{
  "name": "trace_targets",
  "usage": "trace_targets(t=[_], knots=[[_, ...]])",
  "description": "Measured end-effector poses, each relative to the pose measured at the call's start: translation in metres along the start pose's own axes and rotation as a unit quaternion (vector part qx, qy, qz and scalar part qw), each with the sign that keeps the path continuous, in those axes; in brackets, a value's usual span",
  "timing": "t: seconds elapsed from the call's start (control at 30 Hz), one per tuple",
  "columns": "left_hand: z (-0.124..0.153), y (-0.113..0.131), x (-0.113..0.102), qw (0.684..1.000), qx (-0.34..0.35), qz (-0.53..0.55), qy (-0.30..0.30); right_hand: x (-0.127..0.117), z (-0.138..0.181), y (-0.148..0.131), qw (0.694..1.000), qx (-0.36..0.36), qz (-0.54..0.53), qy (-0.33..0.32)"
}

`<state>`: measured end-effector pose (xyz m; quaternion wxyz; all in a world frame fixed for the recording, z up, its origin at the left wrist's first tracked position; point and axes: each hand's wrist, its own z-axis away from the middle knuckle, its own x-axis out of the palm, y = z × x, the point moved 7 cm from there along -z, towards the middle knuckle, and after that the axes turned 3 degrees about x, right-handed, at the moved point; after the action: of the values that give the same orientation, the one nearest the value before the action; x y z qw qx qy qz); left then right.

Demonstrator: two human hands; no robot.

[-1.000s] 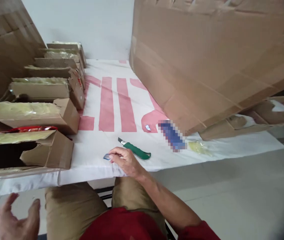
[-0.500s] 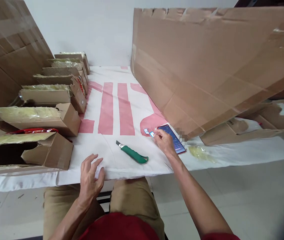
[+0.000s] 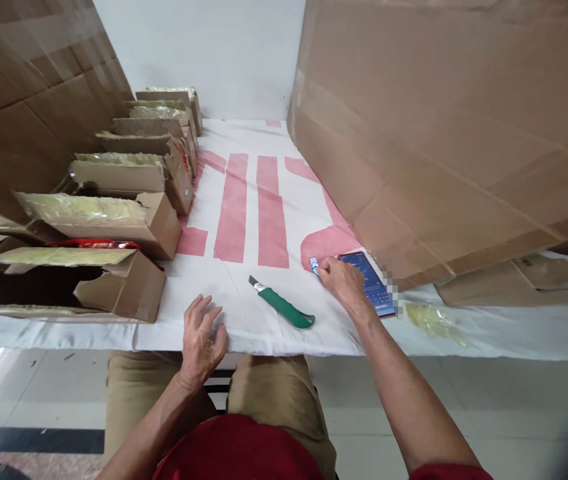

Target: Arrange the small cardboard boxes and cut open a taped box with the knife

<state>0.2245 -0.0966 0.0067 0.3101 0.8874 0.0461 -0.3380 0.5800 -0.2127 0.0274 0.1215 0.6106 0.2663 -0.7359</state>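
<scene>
From the head camera, your right hand [image 3: 343, 281] reaches out over the white cloth [image 3: 244, 200], fingers curled down onto a pair of small pale tabs [image 3: 313, 266] lying just left of a phone [image 3: 371, 282]. Your fingertips are touching the nearer tab, or very close to it; whether you have it pinched is hidden by your knuckles. The heel of that hand sits partly over the phone's left edge, which looks like a way of steadying a small, precise movement.

Your left hand [image 3: 203, 333] lies flat and spread at the near edge of the table, holding nothing. Pressed down there, it seems to keep the cloth from sliding and to brace your body while the other arm stretches.

Between the two hands a green cutter [image 3: 284, 311] lies on the cloth, apart from both, its blade end pointing away from you and to the left.

On your left a row of open boxes [image 3: 129, 230] runs back toward the wall, flaps folded out and openings facing the clear middle strip, so their contents are easy to reach from your seat. The nearest box [image 3: 114, 287] shows a dark empty-looking mouth. On your right a large sheet of cardboard [image 3: 444, 133] leans over the table, its lower edge close behind the phone. A crumpled bit of clear wrap [image 3: 434, 320] lies to the right of the phone.
</scene>
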Motion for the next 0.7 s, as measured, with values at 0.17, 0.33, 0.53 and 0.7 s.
trace_targets(t=[0.17,0.33,0.53,0.7], knots=[[0.001,0.004,0.001,0.999,0.011,-0.008,0.030,-0.015,0.006,-0.010,0.998,-0.013,0.051,-0.036],[-0.007,-0.004,0.007,0.999,0.017,0.005,0.051,-0.009,-0.001,-0.017,0.996,-0.064,-0.032,0.048],[-0.007,0.003,-0.001,0.996,0.031,0.046,0.071,0.022,0.072,-0.111,0.958,-0.226,-0.175,-0.007],[-0.001,0.006,-0.031,0.994,0.047,0.055,0.088,0.040,0.121,-0.189,0.909,-0.337,-0.240,-0.041]])
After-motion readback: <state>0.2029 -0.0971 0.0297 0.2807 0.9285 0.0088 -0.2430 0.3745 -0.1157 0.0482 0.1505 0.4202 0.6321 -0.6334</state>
